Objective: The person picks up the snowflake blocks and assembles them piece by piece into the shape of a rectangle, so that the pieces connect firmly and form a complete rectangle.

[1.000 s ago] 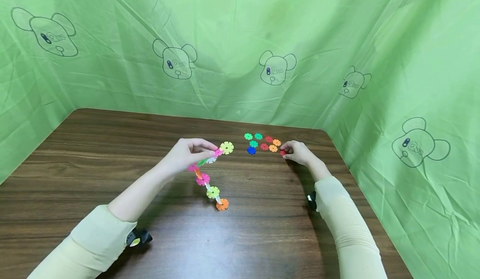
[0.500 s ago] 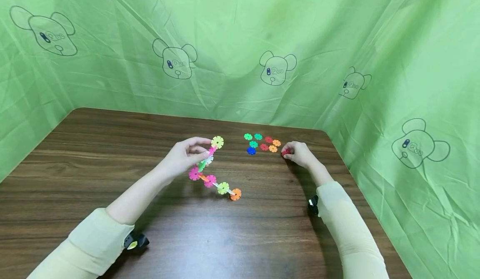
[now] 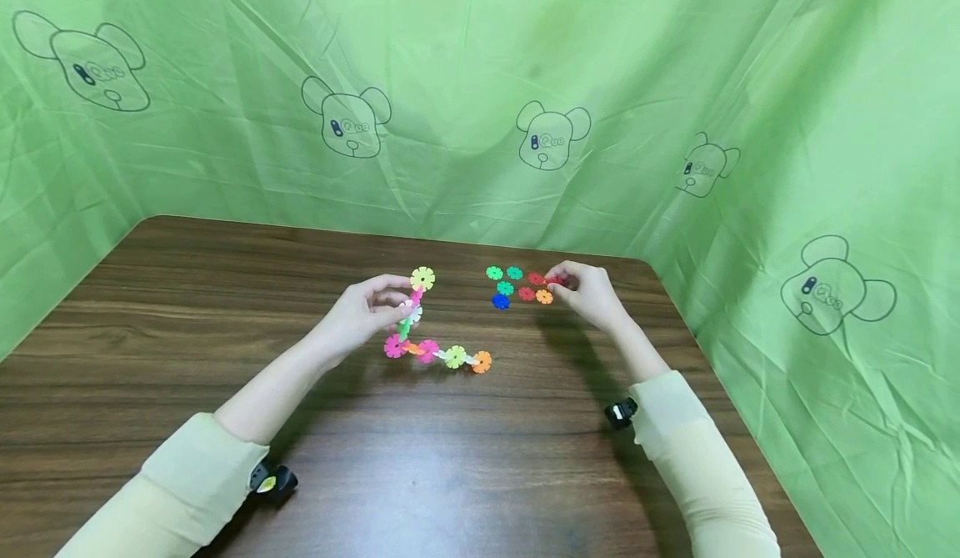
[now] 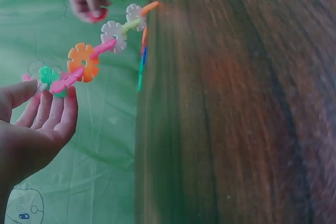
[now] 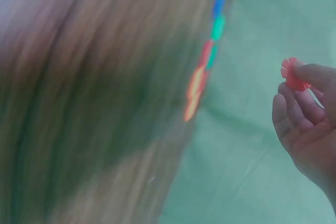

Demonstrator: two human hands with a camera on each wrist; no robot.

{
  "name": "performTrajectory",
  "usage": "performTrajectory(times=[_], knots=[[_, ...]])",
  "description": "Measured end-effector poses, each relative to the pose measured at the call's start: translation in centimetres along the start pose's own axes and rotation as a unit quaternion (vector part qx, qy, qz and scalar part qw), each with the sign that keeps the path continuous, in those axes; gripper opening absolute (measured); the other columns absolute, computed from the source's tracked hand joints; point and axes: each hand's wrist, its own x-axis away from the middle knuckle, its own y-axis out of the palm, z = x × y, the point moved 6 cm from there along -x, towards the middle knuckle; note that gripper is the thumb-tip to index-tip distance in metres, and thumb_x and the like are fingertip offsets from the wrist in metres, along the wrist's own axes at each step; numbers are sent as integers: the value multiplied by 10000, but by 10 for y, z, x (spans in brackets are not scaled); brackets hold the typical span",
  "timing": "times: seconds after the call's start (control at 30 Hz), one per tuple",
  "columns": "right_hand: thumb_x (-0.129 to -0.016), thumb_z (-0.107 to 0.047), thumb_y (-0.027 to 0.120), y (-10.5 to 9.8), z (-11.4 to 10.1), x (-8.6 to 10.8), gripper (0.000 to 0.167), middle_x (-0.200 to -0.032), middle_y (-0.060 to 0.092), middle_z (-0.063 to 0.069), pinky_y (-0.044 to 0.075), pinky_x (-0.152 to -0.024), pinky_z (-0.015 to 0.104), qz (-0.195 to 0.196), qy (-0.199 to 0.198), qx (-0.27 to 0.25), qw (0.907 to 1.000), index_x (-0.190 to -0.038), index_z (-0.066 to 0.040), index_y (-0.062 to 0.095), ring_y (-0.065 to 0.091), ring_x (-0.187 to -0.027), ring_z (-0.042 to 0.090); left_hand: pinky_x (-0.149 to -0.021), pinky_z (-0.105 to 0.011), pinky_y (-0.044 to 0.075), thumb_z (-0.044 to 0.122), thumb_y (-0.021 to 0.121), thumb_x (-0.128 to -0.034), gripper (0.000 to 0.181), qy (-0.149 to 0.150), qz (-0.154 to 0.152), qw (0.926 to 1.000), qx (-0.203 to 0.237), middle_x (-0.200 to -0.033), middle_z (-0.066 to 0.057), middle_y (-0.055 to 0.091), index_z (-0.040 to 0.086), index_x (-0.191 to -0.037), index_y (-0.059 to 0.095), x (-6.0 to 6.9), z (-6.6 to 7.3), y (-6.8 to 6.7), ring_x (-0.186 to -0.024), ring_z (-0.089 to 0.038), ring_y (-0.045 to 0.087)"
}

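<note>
My left hand [image 3: 354, 318] holds a chain of interlocking notched plastic discs, pinching it near its upper end between thumb and fingers. A yellow disc [image 3: 422, 279] tops the chain. Below the hand the chain bends right through a pink disc [image 3: 394, 346] and a yellow-green disc [image 3: 455, 357] to an orange disc [image 3: 482, 362]. In the left wrist view, an orange disc [image 4: 84, 62] and white discs show along it. My right hand [image 3: 592, 293] pinches a red notched disc [image 5: 293, 75] between thumb and fingertips, raised above the table at the right.
Loose discs lie flat in a group towards the table's back: several green ones [image 3: 494, 273], a blue one [image 3: 501, 301], red ones [image 3: 527, 294] and orange [image 3: 544, 296]. Green cloth [image 3: 450, 166] hangs behind and beside the wooden table [image 3: 450, 475].
My right hand has lifted the red disc off the table and moved it left. The left hand has turned the chain, so its lower end has swung right and up.
</note>
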Motion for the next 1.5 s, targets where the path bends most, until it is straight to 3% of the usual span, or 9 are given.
performTrajectory(times=[0.13, 0.33, 0.53, 0.8, 1.0, 1.23, 1.5], knots=[[-845, -121, 713, -4, -33, 0, 94, -825, 696, -15, 470, -568, 262, 363, -237, -278, 9987, -935, -99, 699, 579, -660, 120, -814, -415, 540, 113, 668, -874, 472, 11, -2, 9999, 118, -1103, -184, 621, 38, -1303, 487, -4, -6, 1, -851, -162, 650], [-837, -160, 726, 1, -73, 3, 93, -778, 704, 36, 472, -531, 246, 722, -367, -1137, 9902, -926, -133, 713, 596, -616, 165, -804, -375, 549, 60, 660, -864, 466, 8, -54, 9993, 368, -1090, -195, 601, -6, -1281, 463, -11, -13, 6, -845, -168, 656], [-820, -160, 742, 17, -105, 5, 127, -805, 720, 58, 498, -558, 254, 778, -440, -1832, 9790, -927, -97, 713, 639, -656, 271, -829, -396, 539, 41, 646, -869, 453, 17, -157, 9984, 546, -1081, -184, 600, -3, -1275, 449, -14, -17, 10, -869, -185, 672], [-820, -69, 727, 29, -149, 9, 103, -819, 713, 115, 487, -562, 261, 649, -416, -1993, 9769, -894, -6, 694, 586, -611, 136, -834, -423, 533, 25, 633, -871, 455, 104, -233, 9978, 617, -1100, -214, 591, -8, -1280, 438, -13, -15, 15, -861, -172, 662], [-823, -74, 726, 50, -143, 3, 97, -816, 709, 122, 523, -587, 312, 631, -490, -2133, 9737, -893, -15, 693, 632, -658, 277, -844, -447, 526, 24, 620, -881, 451, 202, -277, 9974, 628, -1080, -205, 590, -11, -1291, 436, -12, -17, 17, -872, -185, 653], [-825, -179, 740, 68, -127, -3, 110, -816, 715, 36, 539, -624, 341, 680, -424, -2248, 9711, -892, -97, 713, 642, -683, 198, -840, -451, 525, 43, 621, -890, 450, 171, -384, 9960, 788, -1085, -209, 606, -24, -1283, 414, -11, -17, 20, -956, -352, 660], [-818, -164, 745, 69, -133, 0, 96, -807, 717, 32, 535, -579, 324, 823, -756, -2177, 9696, -885, -101, 716, 638, -633, 187, -835, -427, 533, 56, 615, -897, 399, -16, -262, 9968, 755, -1094, -178, 624, -21, -1263, 474, -8, -14, 21, -860, -140, 655]])
